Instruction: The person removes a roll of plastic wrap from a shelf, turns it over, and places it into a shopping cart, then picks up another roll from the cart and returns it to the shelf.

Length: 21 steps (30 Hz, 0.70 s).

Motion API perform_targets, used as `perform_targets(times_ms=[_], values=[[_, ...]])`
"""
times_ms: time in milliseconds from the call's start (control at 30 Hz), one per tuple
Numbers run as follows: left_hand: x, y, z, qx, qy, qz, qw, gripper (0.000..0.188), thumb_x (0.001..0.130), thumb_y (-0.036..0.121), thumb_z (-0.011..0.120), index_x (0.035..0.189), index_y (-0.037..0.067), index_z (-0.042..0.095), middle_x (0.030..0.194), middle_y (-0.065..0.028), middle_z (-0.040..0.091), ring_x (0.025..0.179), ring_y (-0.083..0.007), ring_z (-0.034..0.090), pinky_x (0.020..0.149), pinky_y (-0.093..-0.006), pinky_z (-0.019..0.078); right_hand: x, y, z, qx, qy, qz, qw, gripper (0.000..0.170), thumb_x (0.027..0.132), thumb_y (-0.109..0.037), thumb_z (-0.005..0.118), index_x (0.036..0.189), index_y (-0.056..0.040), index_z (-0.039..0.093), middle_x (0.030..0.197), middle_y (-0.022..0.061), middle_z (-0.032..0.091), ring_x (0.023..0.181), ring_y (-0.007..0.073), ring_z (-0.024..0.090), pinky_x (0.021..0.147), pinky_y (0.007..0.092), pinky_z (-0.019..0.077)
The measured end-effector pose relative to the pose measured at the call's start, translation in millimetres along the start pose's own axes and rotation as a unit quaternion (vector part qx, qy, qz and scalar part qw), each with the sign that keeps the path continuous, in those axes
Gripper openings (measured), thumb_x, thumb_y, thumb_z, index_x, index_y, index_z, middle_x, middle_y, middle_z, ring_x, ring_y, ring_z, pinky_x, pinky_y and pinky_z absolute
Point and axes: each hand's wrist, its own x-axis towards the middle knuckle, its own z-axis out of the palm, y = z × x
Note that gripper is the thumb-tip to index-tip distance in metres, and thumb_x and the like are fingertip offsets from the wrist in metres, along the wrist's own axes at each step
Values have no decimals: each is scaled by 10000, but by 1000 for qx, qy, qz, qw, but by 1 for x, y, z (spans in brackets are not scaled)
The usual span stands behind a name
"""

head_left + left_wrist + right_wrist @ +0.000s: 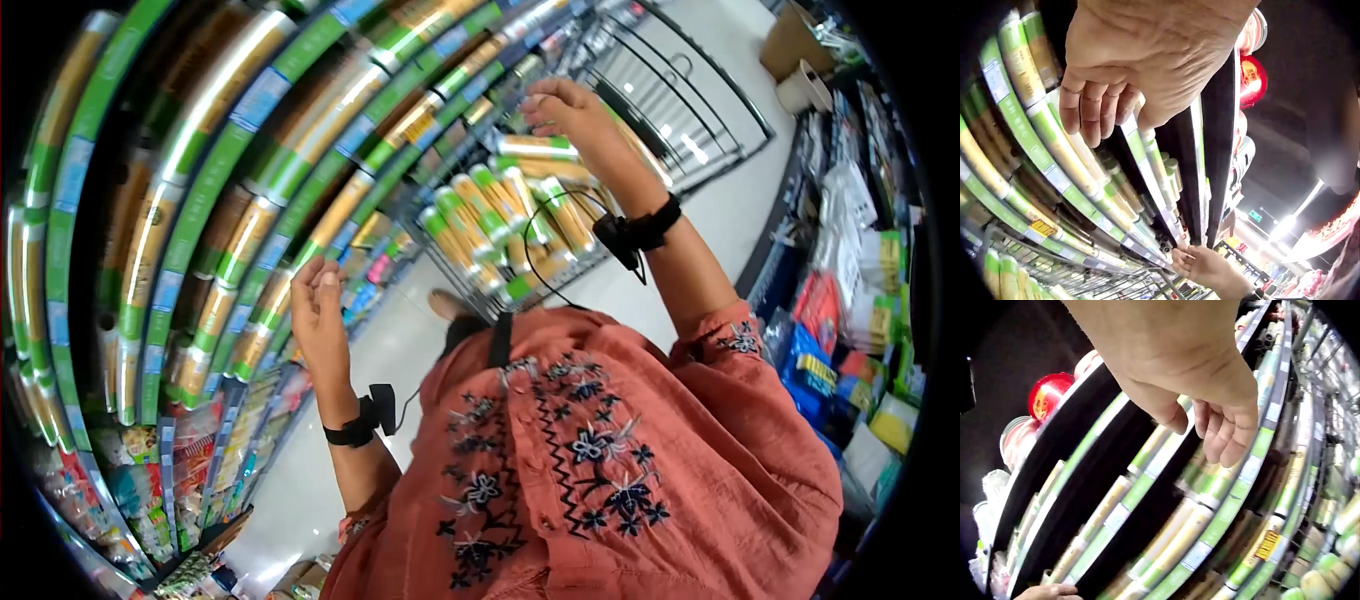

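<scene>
My left hand [319,306] is held up before the shelf rows at the left, its fingers loosely bent and holding nothing. Over the cart's far part my right hand [572,112] reaches toward the shelves, likewise with nothing in its bent fingers. Green-and-tan cylindrical packs [156,250] fill the shelves, and more of the same packs [482,205] lie piled inside a wire shopping cart [716,182]. In the left wrist view, the left fingers [1090,112] overlap the shelf packs. The right fingers [1225,434] hang in front of a shelf's green label strip in the right wrist view.
The cart stands close in front of the body on a pale floor [290,505]. Along the right runs another display with bagged goods [815,365]. Red-lidded containers [1049,395] sit atop the shelf. Colourful small packets [140,490] occupy the shelf's near left end.
</scene>
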Motion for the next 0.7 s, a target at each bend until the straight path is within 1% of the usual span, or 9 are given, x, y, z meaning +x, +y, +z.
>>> perform_targets(times_ms=[100, 167, 200, 300, 333, 400, 500, 600, 700], values=[[-11, -18, 7, -14, -15, -27, 999, 397, 1044, 207, 546, 1344, -51, 528, 1209, -176, 649, 1091, -230, 650, 980, -343, 492, -18, 61, -20, -38, 10, 66, 997, 293, 912, -235, 661, 1085, 1, 651, 961, 62, 668, 834, 159, 645, 756, 329, 561], [-17, -21, 8, -4, -22, -41, 999, 397, 1046, 213, 541, 1339, -54, 531, 1190, -172, 657, 1077, -231, 658, 965, -344, 500, -21, 123, -28, -81, -3, 94, 992, 306, 897, -245, 675, 1069, 8, 658, 910, 60, 668, 792, 166, 640, 688, 329, 544], [-20, -21, 9, 0, -23, -45, 999, 396, 1046, 215, 540, 1336, -55, 532, 1180, -169, 661, 1072, -229, 659, 957, -342, 503, -25, 140, -30, -106, -21, 97, 989, 314, 896, -250, 676, 1061, 17, 660, 900, 70, 673, 785, 166, 640, 662, 335, 539], [-26, -22, 15, 10, -22, -52, 998, 399, 1048, 228, 543, 1322, -62, 537, 1146, -163, 675, 1050, -224, 668, 922, -335, 513, -42, 152, -10, -196, -81, 189, 959, 364, 883, -285, 693, 1059, 33, 666, 891, 116, 690, 782, 175, 652, 650, 343, 531], [-29, -22, 17, 8, -23, -57, 998, 401, 1049, 232, 545, 1320, -63, 538, 1144, -164, 676, 1042, -223, 671, 918, -334, 514, -40, 194, -5, -201, -95, 178, 959, 419, 863, -330, 711, 1060, 39, 674, 906, 173, 712, 812, 252, 682, 709, 371, 545], [-36, -20, 21, 4, -23, -69, 997, 404, 1050, 238, 547, 1318, -64, 539, 1140, -167, 679, 1027, -221, 676, 908, -331, 516, -43, 213, 13, -279, -184, 206, 920, 554, 855, -380, 724, 1215, 30, 623, 1093, 211, 684, 955, 249, 671, 775, 365, 551], [-46, -13, 24, 32, -21, -88, 995, 391, 1053, 236, 544, 1318, -53, 545, 1119, -167, 693, 992, -223, 688, 889, -329, 522, -50, 255, 49, -318, -183, 179, 913, 664, 829, -402, 749, 1281, 50, 568, 1177, 261, 661, 1063, 342, 656, 893, 405, 521], [-52, -17, 20, 34, -17, -107, 994, 379, 1055, 235, 544, 1318, -37, 552, 1106, -163, 700, 982, -215, 690, 876, -329, 525, -52, 258, 75, -306, -195, 244, 900, 781, 811, -430, 758, 1342, 80, 497, 1229, 301, 633, 1147, 399, 624, 968, 426, 481], [-53, -19, 11, 42, -23, -118, 992, 378, 1055, 241, 550, 1316, -33, 555, 1101, -160, 700, 978, -210, 689, 865, -324, 528, -53, 269, 93, -320, -181, 256, 894, 780, 805, -431, 747, 1301, 102, 468, 1176, 335, 644, 1119, 439, 631, 954, 444, 491]])
